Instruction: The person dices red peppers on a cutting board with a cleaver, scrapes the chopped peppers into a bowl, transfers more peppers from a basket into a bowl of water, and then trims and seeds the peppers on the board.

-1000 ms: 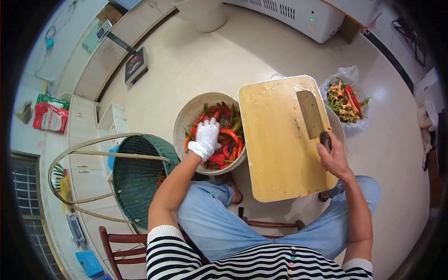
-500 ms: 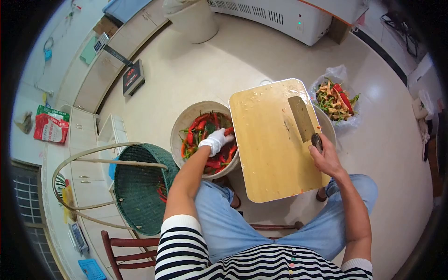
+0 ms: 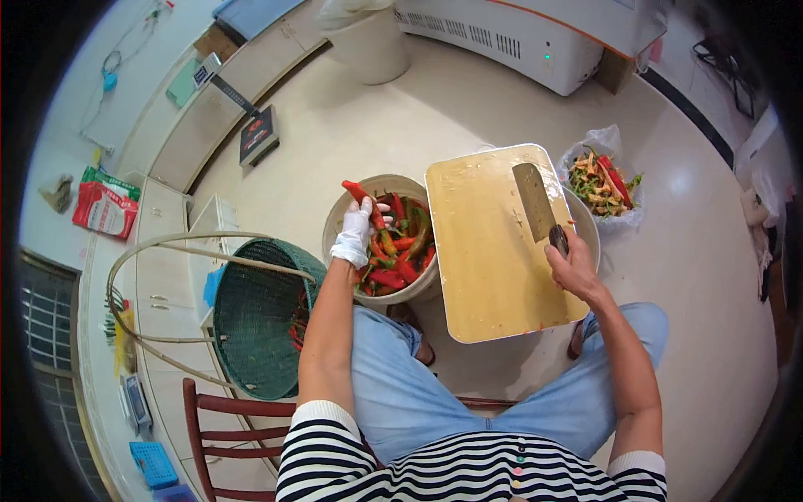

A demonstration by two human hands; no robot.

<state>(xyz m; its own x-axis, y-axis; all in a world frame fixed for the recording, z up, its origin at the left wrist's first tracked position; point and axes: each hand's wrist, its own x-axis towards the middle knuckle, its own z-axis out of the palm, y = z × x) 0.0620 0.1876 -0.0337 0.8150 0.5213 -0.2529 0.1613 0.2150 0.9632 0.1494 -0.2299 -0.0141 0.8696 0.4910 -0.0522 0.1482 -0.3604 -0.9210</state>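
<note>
My left hand [image 3: 355, 230], in a white glove, is closed around a red chili pepper [image 3: 355, 192] whose end sticks out past the fingers. Below it stands a pale bucket [image 3: 333, 219] holding red and green chili peppers [image 3: 403, 269]. My bare right hand [image 3: 575, 263] grips the dark handle of a cleaver [image 3: 535, 201]. The broad blade lies over the right side of a yellow cutting board [image 3: 485, 259] with wet bits on it. Under the board's right edge, part of a round container [image 3: 585, 219] shows; its contents are hidden.
To the left, a green woven basket [image 3: 251, 322] with a long handle has some red peppers inside. A plastic-lined container [image 3: 604, 180] of pepper scraps stands at the right. A red-brown chair [image 3: 238, 406], a floor scale [image 3: 259, 135] and a white bin [image 3: 368, 50] stand around.
My left hand has come up out of the peppers toward the bucket's left rim, with a red chili pepper in it. My right hand keeps its hold on the cleaver.
</note>
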